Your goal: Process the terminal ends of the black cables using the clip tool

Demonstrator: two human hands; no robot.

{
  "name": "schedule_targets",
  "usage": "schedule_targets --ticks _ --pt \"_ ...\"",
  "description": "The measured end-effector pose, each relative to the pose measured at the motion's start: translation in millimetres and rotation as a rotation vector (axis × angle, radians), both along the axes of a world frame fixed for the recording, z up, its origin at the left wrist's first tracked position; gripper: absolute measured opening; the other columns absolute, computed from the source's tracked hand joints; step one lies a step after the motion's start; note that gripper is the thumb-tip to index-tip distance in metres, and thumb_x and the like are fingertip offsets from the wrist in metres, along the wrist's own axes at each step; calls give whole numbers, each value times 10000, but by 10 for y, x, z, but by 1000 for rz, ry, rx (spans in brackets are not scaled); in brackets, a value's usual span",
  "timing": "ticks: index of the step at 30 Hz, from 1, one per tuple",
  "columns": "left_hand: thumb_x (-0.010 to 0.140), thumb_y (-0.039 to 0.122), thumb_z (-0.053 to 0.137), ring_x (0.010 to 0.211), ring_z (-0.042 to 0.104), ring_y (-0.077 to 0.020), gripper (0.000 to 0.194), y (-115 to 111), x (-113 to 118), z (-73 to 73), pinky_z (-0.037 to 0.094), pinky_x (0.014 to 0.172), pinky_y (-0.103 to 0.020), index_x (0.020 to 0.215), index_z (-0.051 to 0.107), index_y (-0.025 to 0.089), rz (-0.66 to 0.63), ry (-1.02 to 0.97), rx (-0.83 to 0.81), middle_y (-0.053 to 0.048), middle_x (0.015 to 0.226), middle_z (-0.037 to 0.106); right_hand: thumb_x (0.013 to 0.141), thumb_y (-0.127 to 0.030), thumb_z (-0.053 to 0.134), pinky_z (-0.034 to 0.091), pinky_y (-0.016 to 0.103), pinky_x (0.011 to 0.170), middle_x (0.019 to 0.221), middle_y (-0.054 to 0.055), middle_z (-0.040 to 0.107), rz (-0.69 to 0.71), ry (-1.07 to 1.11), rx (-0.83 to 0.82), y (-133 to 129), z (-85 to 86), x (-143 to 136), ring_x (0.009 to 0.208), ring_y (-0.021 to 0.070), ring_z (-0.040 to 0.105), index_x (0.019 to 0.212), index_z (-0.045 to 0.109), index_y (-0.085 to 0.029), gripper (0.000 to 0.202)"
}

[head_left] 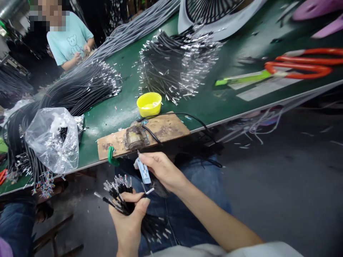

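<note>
My left hand (128,217) is wrapped round a bundle of short black cables (154,228) with silvery foil ends (118,184) sticking up. One cable end juts out between its thumb and forefinger. In my right hand (160,167) is a small light blue tool (144,170) with a metal tip, pinched between thumb and fingers; its exact kind cannot be made out. The tool is just above the cable ends, apart from them. Past my right hand lies a wooden board (171,128) at the table edge, bearing a worn, taped block (135,137).
The green table (100,121) holds a yellow cup (149,104), cable piles (171,71), a plastic bag (53,139) and orange-handled scissors (297,69). A fan (222,21) stands at the back. A green hook-like piece (112,156) sits on the board's edge. Another person (71,43) works across the table.
</note>
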State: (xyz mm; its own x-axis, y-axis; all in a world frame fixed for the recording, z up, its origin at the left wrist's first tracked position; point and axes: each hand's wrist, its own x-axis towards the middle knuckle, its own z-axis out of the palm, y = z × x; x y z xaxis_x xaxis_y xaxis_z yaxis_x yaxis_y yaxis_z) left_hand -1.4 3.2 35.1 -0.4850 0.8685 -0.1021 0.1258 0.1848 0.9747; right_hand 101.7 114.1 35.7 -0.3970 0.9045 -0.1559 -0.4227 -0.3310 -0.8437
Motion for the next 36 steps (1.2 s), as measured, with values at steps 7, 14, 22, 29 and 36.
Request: schedule_targets --ticks 7,14,22,29,36 --pt "639 242 729 582 582 -150 115 139 84 10 487 635 -287 596 700 140 -7 -35 29 -23 574 644 605 -619 674 377 237 494 512 23 592 98 342 -243 -105 -113 -80 494 117 498 550 650 -142 481" --pt "600 288 767 627 616 -195 153 59 52 24 506 725 -356 598 703 149 20 -43 -15 -37 589 664 609 -615 688 373 243 497 508 3 554 -11 372 -288 -113 -396 73 517 119 469 606 682 -159 456" --pt "652 387 733 347 376 -52 306 -81 34 -146 313 341 -183 824 763 135 15 -178 -173 23 433 502 731 -437 683 349 254 505 580 5 548 -244 -93 84 -393 -496 327 543 125 461 655 655 -163 286" --pt "662 363 724 508 486 -94 266 -57 76 -208 446 528 -218 574 694 113 -102 -236 -195 -15 528 568 815 -239 619 413 300 611 687 31 588 -218 -469 834 -557 -191 147 679 172 497 745 634 -175 96" --pt "642 406 732 452 374 -58 318 -87 43 -262 343 436 -193 608 584 127 -68 -294 -216 42 487 436 863 -104 450 372 295 559 568 -2 458 -286 -518 821 -585 -270 60 573 149 434 581 485 -186 295"
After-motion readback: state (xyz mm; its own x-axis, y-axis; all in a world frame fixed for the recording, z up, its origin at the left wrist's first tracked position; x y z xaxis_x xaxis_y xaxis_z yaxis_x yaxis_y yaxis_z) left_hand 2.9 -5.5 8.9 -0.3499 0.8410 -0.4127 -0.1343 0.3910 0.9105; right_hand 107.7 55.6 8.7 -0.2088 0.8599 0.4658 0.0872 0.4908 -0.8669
